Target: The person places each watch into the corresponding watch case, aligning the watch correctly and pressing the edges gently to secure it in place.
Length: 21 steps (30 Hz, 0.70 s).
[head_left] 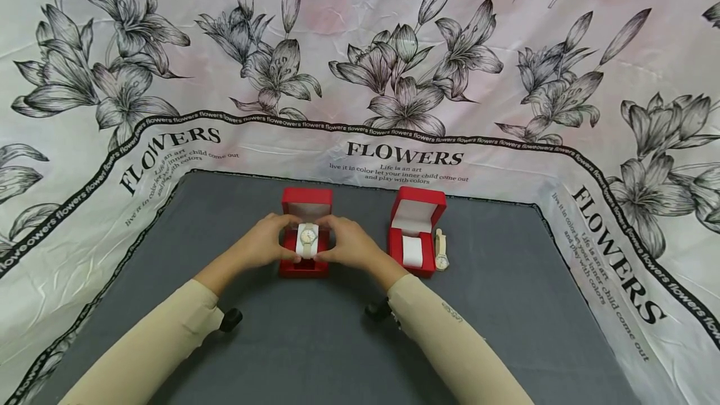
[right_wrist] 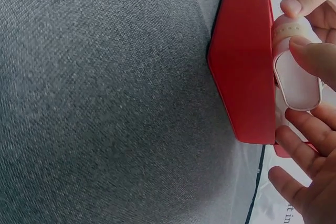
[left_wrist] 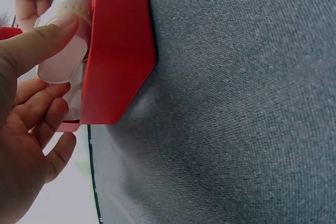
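A cream-strapped wristwatch (head_left: 307, 235) is wrapped around a white watch cushion (left_wrist: 62, 62) above the left red box (head_left: 304, 272), whose lid stands up behind. My left hand (head_left: 261, 244) pinches one end of the cushion between thumb and fingers. From the other side my right hand (head_left: 350, 244) pinches the opposite end. In the right wrist view, the thumb (right_wrist: 311, 56) presses the cushion's edge beside the strap holes, with fingers below. Both wrist views show the cushion close over the box's opening, part of it hidden by the box wall.
To the right stands a second red box (head_left: 427, 259) with its lid up and a white cushion (head_left: 412, 251) inside. Another cream-strapped watch (head_left: 441, 254) lies against its right side. Grey cloth (head_left: 495, 305) covers the table, with floral fabric (head_left: 405, 99) behind.
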Tool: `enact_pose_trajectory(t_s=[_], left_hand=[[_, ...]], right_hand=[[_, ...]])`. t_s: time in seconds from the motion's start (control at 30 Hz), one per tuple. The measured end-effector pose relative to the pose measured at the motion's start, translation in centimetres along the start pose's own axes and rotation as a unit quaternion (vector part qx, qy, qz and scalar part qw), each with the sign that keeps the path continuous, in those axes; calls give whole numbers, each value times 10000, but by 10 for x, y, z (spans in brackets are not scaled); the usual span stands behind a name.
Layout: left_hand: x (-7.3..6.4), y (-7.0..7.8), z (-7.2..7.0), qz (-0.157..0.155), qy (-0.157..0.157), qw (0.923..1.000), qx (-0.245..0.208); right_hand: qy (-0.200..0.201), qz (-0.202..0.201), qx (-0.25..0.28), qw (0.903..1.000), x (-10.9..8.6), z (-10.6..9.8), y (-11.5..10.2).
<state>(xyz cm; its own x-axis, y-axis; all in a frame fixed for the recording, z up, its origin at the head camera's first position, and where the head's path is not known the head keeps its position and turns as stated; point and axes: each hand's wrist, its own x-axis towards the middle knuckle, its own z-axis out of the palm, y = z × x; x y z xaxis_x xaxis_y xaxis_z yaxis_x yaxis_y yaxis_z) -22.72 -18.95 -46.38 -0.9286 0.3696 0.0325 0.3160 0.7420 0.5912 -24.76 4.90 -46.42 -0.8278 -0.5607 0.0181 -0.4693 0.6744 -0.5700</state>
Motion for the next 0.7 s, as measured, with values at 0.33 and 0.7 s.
enact_pose_trajectory(t_s=[0.33,0.7], left_hand=[[3,-10,4,-28,-89,10000,1],[3,-11,6,38,-193,9998,-83]], right_hand=[[-36,-24,-83,10000,3,4,3],[31,-61,-373,9993,3,10,4]])
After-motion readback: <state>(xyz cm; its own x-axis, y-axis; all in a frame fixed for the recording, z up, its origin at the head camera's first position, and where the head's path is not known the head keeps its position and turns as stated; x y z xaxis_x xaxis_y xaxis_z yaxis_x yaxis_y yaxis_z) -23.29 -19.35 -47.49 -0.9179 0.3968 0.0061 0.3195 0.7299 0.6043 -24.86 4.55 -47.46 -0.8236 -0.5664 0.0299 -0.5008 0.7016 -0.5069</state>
